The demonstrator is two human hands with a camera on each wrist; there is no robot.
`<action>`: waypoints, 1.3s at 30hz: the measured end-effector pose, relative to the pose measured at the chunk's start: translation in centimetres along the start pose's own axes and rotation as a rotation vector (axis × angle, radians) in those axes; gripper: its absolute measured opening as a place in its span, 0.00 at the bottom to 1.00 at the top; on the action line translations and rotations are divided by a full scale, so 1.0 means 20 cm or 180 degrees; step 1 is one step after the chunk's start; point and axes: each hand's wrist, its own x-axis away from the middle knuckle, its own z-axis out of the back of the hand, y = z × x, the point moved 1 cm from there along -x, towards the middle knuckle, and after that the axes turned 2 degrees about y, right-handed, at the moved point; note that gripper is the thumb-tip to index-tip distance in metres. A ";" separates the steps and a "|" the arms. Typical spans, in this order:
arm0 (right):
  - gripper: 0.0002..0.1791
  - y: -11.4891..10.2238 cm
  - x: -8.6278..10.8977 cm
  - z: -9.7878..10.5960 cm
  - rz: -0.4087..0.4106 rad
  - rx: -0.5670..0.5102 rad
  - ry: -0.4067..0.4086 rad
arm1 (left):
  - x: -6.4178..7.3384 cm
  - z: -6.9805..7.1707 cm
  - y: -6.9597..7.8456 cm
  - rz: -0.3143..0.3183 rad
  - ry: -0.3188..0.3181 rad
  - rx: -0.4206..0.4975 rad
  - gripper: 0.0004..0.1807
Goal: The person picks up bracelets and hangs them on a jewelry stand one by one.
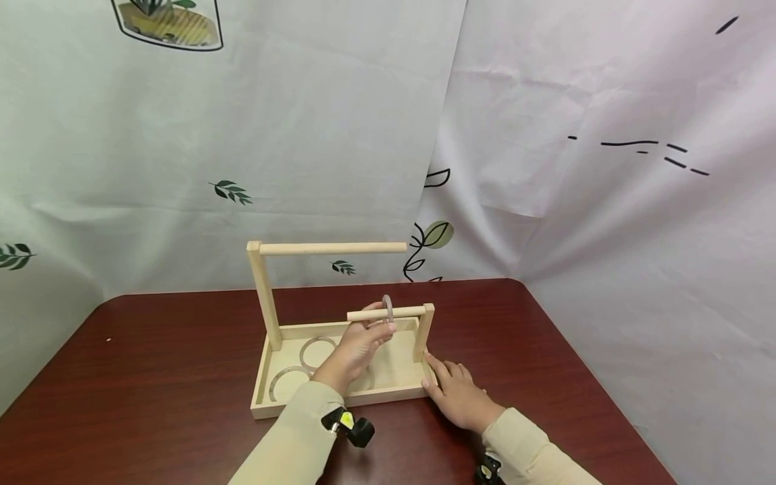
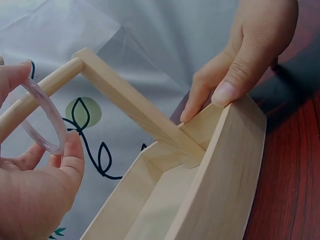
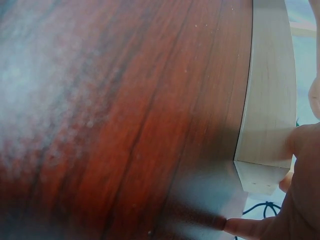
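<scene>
My left hand [image 1: 358,350] pinches a translucent bangle [image 1: 389,307] between thumb and fingertips. The left wrist view shows this bangle [image 2: 54,120] encircling the lower wooden bar [image 2: 47,90], which projects leftward from a short post [image 1: 424,333]. Beneath it is a shallow wooden tray [image 1: 388,397]. Two more bangles lie flat in its left part, one toward the back [image 1: 301,355] and one at the front [image 1: 271,385]; a fainter ring shows partly behind my left wrist. My right hand [image 1: 457,394] rests on the tray's right end, fingers fairly straight, thumb at the front corner [image 2: 225,95].
A tall post [image 1: 265,296] at the tray's left carries a longer upper bar [image 1: 333,248] above the lower one. The tray stands on a dark red wooden table [image 1: 182,364]. White printed cloth [image 1: 339,135] hangs behind the table and along its right side.
</scene>
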 end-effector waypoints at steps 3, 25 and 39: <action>0.31 0.00 0.00 0.00 -0.0008 -0.0002 -0.0008 | 0.00 -0.01 -0.01 -0.0003 -0.0017 -0.0007 0.35; 0.32 -0.02 0.01 0.02 -0.0045 -0.0015 -0.0046 | -0.03 -0.09 -0.05 0.0047 -0.0128 -0.0268 0.36; 0.32 -0.01 0.01 0.02 -0.0063 -0.0017 -0.0092 | -0.05 -0.14 -0.07 0.0149 -0.0118 -0.0495 0.35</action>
